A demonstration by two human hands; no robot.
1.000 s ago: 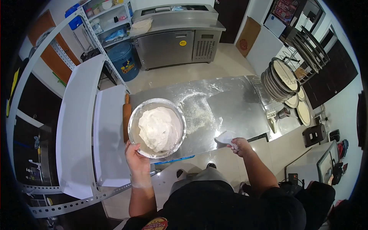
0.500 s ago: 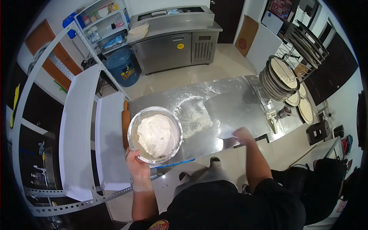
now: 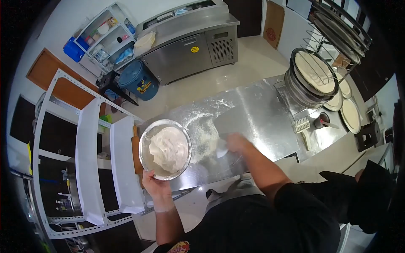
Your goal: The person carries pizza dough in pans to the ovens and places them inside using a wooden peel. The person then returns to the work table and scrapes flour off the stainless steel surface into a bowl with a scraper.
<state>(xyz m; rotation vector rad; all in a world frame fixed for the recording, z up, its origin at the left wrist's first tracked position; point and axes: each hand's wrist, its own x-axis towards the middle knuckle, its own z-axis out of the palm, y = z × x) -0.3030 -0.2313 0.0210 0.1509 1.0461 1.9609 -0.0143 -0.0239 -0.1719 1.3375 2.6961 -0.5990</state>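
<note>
A metal bowl (image 3: 188, 157) stands at the left end of the steel table, with a mound of white flour (image 3: 168, 147) inside. My left hand (image 3: 155, 184) grips its near rim, fingers under the edge and thumb on top. Over the table's middle, my right hand (image 3: 238, 143) is closed on a pale dough scraper (image 3: 222, 148), both smeared by motion. The blade is low at the edge of a patch of loose flour (image 3: 204, 134) spread on the steel. A wooden rolling pin (image 3: 136, 149) lies just left of the bowl.
At the table's right end stand a rack of round pans (image 3: 314, 74), a white dough docker (image 3: 302, 126) and a metal cup (image 3: 322, 121). White shelving (image 3: 122, 168) borders the left side. A person in black (image 3: 358, 198) is close at my right.
My right hand and the scraper have swept left across the table, toward the flour patch and bowl. My left hand stays on the bowl's rim. The camera view has turned a little.
</note>
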